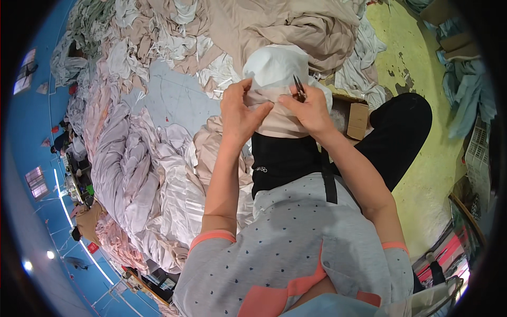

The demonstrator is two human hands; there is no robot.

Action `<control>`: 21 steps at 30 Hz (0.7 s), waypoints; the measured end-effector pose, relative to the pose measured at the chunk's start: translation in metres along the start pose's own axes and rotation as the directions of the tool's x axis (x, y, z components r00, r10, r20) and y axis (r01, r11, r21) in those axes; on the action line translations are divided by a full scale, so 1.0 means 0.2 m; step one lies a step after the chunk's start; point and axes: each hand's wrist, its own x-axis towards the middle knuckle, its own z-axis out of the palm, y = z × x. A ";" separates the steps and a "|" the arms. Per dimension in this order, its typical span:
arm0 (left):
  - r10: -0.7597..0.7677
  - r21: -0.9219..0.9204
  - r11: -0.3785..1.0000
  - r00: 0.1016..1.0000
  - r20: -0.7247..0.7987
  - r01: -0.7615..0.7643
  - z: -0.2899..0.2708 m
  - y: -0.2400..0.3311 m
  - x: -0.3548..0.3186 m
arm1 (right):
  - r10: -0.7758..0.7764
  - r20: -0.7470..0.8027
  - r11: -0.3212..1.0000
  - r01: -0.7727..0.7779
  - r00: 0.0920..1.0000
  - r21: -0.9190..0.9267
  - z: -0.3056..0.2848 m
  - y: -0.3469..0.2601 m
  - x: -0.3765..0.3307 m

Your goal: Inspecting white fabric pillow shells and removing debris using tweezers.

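Across my lap lies a white cloth piece (pixel 275 66) with a beige part (pixel 277 122) below it. My left hand (pixel 238 114) holds the cloth's left side, its thumb pressed on top and its other fingers partly hidden. On the opposite side, my right hand (pixel 312 112) keeps a small pair of dark thread snips (pixel 299 89) in its curled fingers, points upward. The thumb of that hand also touches the cloth. Both hands are close together over the fabric.
Large heaps of beige cloth (pixel 296 26) lie ahead, with grey-lilac cloth (pixel 124 142) to the left. A cardboard box (pixel 358 120) stands beside my right knee on the worn yellow floor (pixel 422 174). More pale blue cloth (pixel 467 100) hangs at the far right.
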 end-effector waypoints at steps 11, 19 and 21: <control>0.347 -0.613 0.771 0.693 0.632 0.173 -0.09 0.19 0.29 | -0.483 0.042 0.840 0.476 0.875 -0.259 -0.37 -0.63 -0.26; 0.382 -0.630 0.745 0.634 0.673 0.220 -0.04 0.10 0.41 | -0.624 -0.242 0.773 0.632 0.743 -0.056 -0.75 -0.91 -0.33; 0.330 -0.594 0.779 0.673 0.662 0.201 -0.03 0.01 0.39 | -0.652 -0.350 0.746 0.650 0.672 -0.141 -0.80 -1.01 -0.32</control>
